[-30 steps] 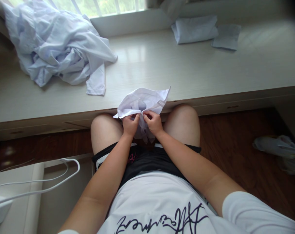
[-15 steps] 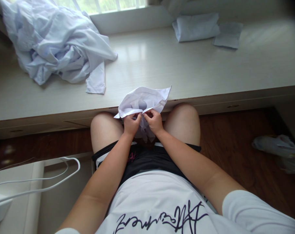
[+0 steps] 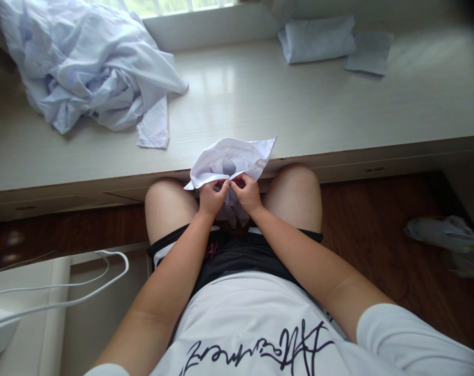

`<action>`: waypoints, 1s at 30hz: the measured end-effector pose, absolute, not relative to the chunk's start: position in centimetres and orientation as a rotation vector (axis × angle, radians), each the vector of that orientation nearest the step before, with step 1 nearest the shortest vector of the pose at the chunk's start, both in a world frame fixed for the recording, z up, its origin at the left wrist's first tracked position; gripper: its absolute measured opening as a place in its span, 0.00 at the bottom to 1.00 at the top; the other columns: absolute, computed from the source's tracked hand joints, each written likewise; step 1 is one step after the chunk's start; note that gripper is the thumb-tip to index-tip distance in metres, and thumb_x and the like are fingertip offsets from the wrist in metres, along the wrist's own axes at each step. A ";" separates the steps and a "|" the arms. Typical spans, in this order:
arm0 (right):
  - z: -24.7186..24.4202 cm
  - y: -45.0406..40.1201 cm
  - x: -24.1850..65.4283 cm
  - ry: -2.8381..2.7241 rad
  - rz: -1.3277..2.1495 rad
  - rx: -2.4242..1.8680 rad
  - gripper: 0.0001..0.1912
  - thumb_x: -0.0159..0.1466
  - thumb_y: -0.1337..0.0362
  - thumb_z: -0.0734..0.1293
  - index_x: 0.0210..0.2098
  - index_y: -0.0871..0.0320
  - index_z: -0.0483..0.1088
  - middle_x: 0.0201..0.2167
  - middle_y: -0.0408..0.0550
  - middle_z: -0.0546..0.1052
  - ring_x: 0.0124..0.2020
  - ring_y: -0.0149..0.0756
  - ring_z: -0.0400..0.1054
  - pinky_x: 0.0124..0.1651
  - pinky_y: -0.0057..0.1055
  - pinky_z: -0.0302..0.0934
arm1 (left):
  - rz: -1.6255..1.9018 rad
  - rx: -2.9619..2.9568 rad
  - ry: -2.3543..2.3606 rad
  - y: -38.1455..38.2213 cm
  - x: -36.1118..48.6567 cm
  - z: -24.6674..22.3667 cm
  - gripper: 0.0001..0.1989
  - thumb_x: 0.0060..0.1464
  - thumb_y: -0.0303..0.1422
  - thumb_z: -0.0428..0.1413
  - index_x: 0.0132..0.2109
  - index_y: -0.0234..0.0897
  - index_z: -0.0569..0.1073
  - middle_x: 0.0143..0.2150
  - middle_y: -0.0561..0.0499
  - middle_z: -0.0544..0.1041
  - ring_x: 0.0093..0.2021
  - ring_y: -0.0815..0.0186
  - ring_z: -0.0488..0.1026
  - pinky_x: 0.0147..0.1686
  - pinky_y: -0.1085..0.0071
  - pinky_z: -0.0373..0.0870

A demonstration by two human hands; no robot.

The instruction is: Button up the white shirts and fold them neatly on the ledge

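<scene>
A white cloth piece (image 3: 246,151) with pointed corners, shaped like a shirt collar, is held over the gap between my knees at the ledge's front edge. My left hand (image 3: 213,197) pinches its near edge between thumb and fingers. Right beside it, my right hand (image 3: 247,194) pinches the same edge, the thumb tips almost meeting at the middle. The cloth's far side stands up in a curve, with a dark rounded patch inside. Its lower part hangs down behind my hands. Whatever small part lies between the fingertips is hidden.
A rumpled heap of white cloth (image 3: 91,73) lies at the left of the pale ledge (image 3: 229,109) under the window. Folded white cloths (image 3: 319,39) lie at its back right. White cables (image 3: 91,292) cross at lower left; a plastic bag (image 3: 440,232) is on the floor at right.
The thumbs have drawn slightly closer together at the cloth's near edge. The whole view has shifted a little; otherwise my hands and the cloth stay put.
</scene>
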State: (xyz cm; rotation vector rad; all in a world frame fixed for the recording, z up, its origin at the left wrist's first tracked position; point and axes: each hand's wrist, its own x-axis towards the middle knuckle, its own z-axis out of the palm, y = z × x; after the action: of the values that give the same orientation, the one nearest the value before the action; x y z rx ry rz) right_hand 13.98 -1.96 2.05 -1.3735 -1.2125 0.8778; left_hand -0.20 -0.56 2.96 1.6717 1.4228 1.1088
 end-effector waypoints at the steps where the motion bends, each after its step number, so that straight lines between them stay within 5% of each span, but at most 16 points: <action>1: 2.0 -2.0 14.0 -1.216 0.878 -1.375 0.12 0.62 0.52 0.69 0.32 0.55 0.73 0.28 0.44 0.77 0.31 0.37 0.70 0.40 0.34 0.66 | 1.097 1.665 1.423 -0.5 -0.2 3.0 0.12 0.59 0.41 0.61 0.41 0.37 0.84 0.36 0.47 0.85 0.37 0.60 0.80 0.42 0.65 0.75; 24: 2.2 -2.4 13.6 -1.364 0.856 -1.364 0.08 0.65 0.57 0.67 0.36 0.54 0.72 0.33 0.45 0.78 0.33 0.36 0.71 0.41 0.34 0.67 | 1.062 1.553 1.461 -0.1 -0.1 2.3 0.19 0.60 0.47 0.60 0.32 0.36 0.80 0.30 0.48 0.81 0.33 0.62 0.77 0.34 0.69 0.73; 30: 2.1 -2.2 13.7 -1.344 0.865 -1.348 0.08 0.65 0.57 0.67 0.36 0.55 0.72 0.32 0.45 0.78 0.32 0.36 0.70 0.41 0.34 0.66 | 1.045 1.507 1.428 -0.1 -0.2 2.1 0.21 0.61 0.50 0.58 0.29 0.37 0.78 0.22 0.52 0.75 0.23 0.67 0.71 0.26 0.70 0.67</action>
State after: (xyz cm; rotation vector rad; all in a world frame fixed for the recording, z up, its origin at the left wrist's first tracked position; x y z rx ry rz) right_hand 13.68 -2.25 2.07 -1.3475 -1.3439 0.8651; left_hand -0.23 -0.08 2.12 1.5068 1.4278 1.0448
